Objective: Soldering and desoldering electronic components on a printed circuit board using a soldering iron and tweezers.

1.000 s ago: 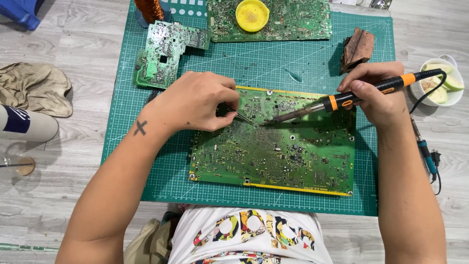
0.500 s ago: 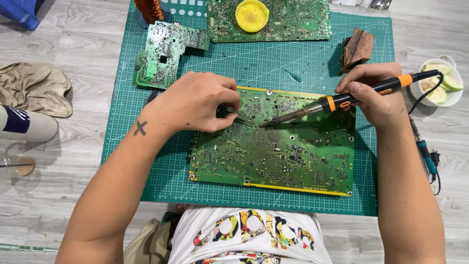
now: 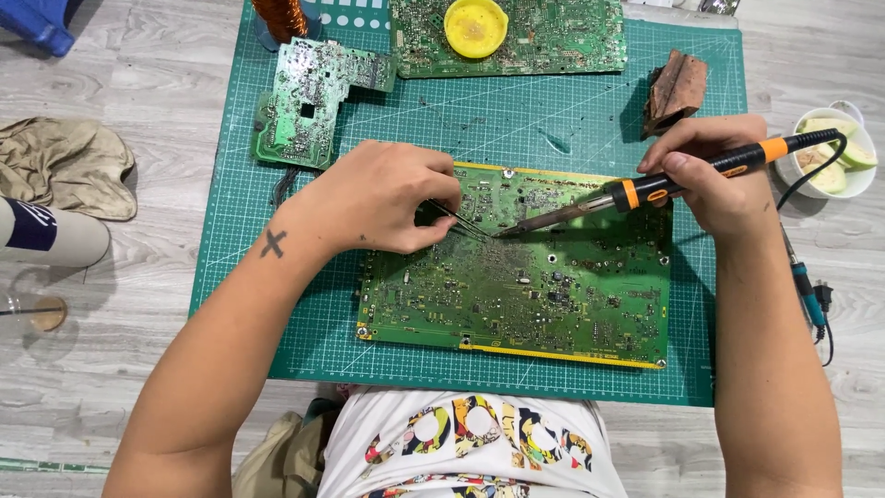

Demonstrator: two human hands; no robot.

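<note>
Head view: iron tip and tweezers converge near top-centre of board

Large green circuit board [image 3: 516, 277] lies flat on the cutting mat [image 3: 277, 304], long axis left-right. Right hand [image 3: 710, 175] is closed around the soldering iron [image 3: 645, 192]; shaft slants down-left, tip on the board. Left hand [image 3: 383, 198] pinches thin tweezers [image 3: 458, 219] pointing right, tips just beside the iron tip. Left hand is nearer the contact point

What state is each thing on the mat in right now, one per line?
Soldering iron: gripped by right hand, tip on large circuit board.
Tweezers: pinched by left hand, tips at the iron's tip.
Large circuit board: flat on mat.
Yellow lid: resting on far board.
</note>
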